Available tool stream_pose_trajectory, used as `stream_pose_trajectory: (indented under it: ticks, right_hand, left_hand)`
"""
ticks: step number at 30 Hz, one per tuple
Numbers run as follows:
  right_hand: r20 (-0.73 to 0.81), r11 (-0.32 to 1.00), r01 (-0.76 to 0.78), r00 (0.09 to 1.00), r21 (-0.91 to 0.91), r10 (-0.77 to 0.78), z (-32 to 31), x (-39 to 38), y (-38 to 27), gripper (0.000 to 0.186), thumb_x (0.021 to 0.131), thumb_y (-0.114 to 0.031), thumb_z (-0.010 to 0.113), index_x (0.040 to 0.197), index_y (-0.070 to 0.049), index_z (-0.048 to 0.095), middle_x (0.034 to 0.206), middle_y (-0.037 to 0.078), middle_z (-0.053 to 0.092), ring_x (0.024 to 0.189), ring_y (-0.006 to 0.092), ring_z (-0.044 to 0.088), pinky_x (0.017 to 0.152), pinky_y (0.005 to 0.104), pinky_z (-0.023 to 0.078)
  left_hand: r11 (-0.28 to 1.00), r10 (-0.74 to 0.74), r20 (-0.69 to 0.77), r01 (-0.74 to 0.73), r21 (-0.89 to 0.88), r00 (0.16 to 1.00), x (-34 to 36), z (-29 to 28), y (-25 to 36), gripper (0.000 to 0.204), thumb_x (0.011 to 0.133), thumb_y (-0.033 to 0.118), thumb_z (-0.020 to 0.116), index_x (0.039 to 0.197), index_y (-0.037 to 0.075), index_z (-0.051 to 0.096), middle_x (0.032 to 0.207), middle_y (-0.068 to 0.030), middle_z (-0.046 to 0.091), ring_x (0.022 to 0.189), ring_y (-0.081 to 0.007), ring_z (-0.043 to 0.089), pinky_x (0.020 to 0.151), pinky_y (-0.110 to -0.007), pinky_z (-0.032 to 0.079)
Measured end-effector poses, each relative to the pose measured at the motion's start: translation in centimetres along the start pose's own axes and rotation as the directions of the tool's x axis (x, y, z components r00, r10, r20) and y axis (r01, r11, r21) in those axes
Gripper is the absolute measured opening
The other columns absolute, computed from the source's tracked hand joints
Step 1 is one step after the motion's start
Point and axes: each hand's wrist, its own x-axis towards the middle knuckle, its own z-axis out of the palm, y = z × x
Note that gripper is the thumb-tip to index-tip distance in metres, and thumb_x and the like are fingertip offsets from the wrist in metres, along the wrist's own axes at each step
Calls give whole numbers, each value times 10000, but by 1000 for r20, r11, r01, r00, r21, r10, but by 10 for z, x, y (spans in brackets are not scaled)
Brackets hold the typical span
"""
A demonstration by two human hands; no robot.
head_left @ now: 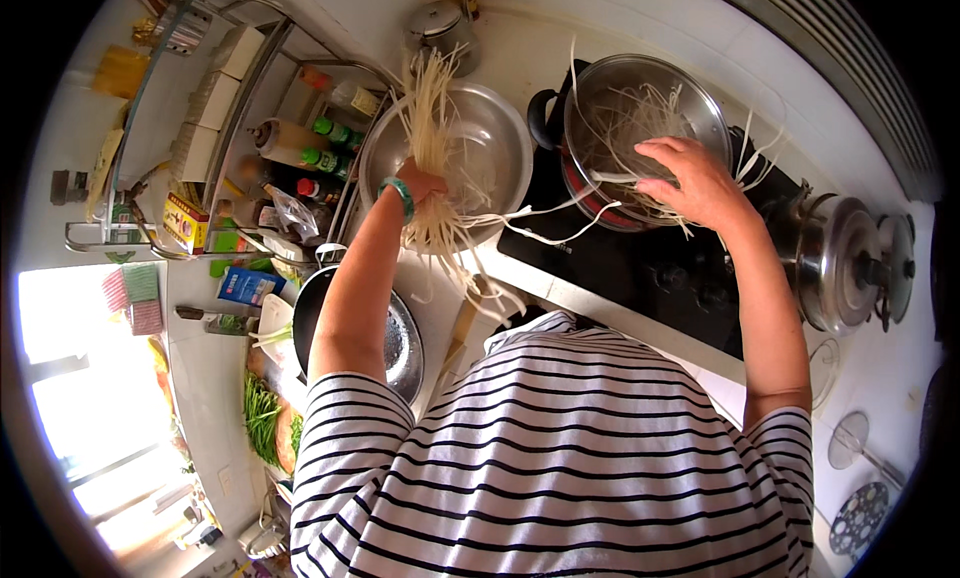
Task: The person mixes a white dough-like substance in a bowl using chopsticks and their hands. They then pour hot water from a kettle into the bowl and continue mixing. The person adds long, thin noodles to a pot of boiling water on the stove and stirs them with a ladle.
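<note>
Pale noodles (pixel 432 108) bunch in a left hand (pixel 422 181) curled firmly around them over a steel bowl (pixel 512 138) at 11 o'clock, as a right hand (pixel 690 178) parts its fingers above a strand-strewn pot (pixel 708 103) at 2 o'clock, any hold impossible to tell; strands trailing between could snag and spill onto the black cooktop (pixel 600 263) if tugged; a dark pan (pixel 405 338) sits beneath the left forearm at 8 o'clock, a lidded steel pot (pixel 835 258) crowds 3, a condiment rack (pixel 236 128) 10

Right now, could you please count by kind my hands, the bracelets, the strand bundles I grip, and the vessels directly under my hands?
Hands: 2 (left hand, right hand)
Bracelet: 1
Strand bundle: 1
Metal basin: 1
Pot: 1
Total: 6
</note>
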Motion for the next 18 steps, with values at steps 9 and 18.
stream_pose_trajectory:
  ticks: [9,18]
  right_hand:
    - [-105,987,157,982,14,-155,11,-4,30,203,800,-200,633,917,-34,629,867,114,622,866,315,580,780,397,456]
    - [-162,991,109,979,-73,-120,13,-5,25,251,810,-140,614,1041,-42,602,1023,107,597,966,314,564,821,383,464]
  left_hand:
    - [988,147,22,-146,-54,989,-81,-49,51,459,604,22,706,1032,-5,543,794,-87,607,665,-183,595,559,-325,502]
    - [940,335,97,-327,-94,937,-142,-53,145,543,616,-24,704,1121,37,512,823,-45,598,719,-165,597,639,-302,501]
